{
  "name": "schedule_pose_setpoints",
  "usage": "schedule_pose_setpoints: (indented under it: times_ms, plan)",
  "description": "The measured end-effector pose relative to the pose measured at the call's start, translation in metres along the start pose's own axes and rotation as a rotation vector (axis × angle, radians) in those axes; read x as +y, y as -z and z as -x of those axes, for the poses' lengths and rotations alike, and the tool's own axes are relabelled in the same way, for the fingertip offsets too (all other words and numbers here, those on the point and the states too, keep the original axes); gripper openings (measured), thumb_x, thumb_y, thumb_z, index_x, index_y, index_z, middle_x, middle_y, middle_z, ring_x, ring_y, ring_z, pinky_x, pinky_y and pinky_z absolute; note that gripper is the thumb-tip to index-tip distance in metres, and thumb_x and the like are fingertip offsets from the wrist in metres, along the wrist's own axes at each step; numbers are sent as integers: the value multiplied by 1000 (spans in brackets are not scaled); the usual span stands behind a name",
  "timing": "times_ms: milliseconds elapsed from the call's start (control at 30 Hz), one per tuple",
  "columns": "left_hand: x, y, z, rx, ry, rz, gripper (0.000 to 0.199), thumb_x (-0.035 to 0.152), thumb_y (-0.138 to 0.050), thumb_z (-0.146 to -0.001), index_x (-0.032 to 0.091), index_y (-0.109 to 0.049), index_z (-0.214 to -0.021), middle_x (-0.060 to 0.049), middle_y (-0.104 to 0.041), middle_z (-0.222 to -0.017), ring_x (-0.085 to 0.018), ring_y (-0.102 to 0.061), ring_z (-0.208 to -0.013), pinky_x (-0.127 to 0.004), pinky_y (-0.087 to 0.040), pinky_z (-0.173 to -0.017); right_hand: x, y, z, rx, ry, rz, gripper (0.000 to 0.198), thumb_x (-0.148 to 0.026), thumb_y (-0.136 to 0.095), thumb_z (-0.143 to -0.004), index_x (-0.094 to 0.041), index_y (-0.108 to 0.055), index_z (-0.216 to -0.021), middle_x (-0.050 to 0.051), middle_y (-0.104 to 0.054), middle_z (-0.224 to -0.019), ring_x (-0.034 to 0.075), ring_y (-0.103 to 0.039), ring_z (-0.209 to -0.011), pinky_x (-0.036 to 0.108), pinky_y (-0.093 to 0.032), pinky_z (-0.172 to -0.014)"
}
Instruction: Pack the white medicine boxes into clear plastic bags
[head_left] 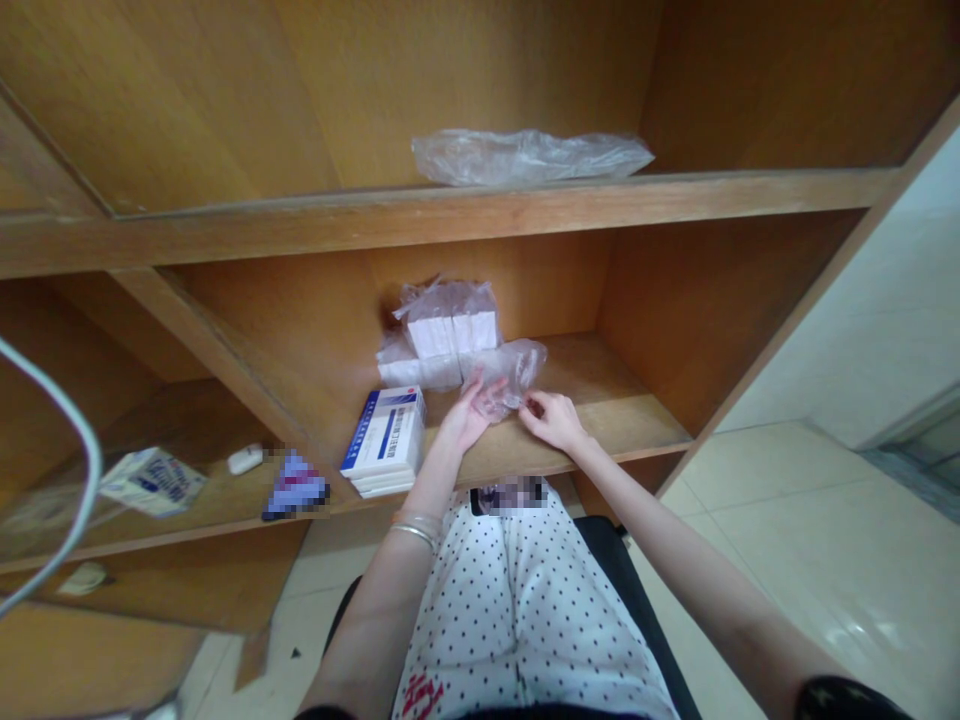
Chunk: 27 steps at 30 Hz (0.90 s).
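Observation:
A clear plastic bag (517, 372) lies crumpled on the middle shelf, in front of wrapped white packets. My left hand (466, 418) is at the bag's left side, its fingertips partly covered by the film and holding it. At the lower right edge of the same bag, my right hand (553, 420) has its fingers curled together in a pinch on the film. Just behind are white packets (454, 335) in thin plastic. Left of my left hand sits a short stack of blue-and-white boxes (386, 435) near the shelf's front edge.
Another clear plastic bag (532, 157) rests on the upper shelf (480, 215). In the left compartment are a small carton (154, 482), a white object (245, 459) and a purple item (295, 485). A pale cable (86, 430) curves at far left. A phone (510, 496) lies on my lap.

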<state>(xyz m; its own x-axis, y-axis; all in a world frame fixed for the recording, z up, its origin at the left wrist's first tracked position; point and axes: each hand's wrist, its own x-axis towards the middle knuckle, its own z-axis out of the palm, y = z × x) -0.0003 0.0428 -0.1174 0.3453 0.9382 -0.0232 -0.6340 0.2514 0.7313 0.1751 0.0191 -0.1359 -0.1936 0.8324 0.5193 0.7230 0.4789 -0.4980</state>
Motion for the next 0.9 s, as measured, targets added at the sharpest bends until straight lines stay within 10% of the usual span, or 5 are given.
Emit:
schedule_pose_setpoints:
  times_ms: [500, 900]
  plan:
    - [-12, 7, -6, 154, -213, -174, 21, 6, -75, -57, 12, -63, -73, -3, -69, -77, -12, -64, -70, -24, -44, -70, 30, -2, -3, 624, -473, -206, 30, -39, -35, -88, -18, -55, -85, 8, -62, -78, 21, -57, -70, 30, -42, -66]
    - [-8, 9, -8, 165, -203, -141, 23, 10, -76, -57, 13, -62, -76, -1, -67, -73, -11, -63, -67, -22, -45, -67, 37, 6, -4, 849, -531, -129, 22, -32, -38, -84, -17, -54, -83, 13, -56, -95, 24, -55, -91, 36, -42, -84]
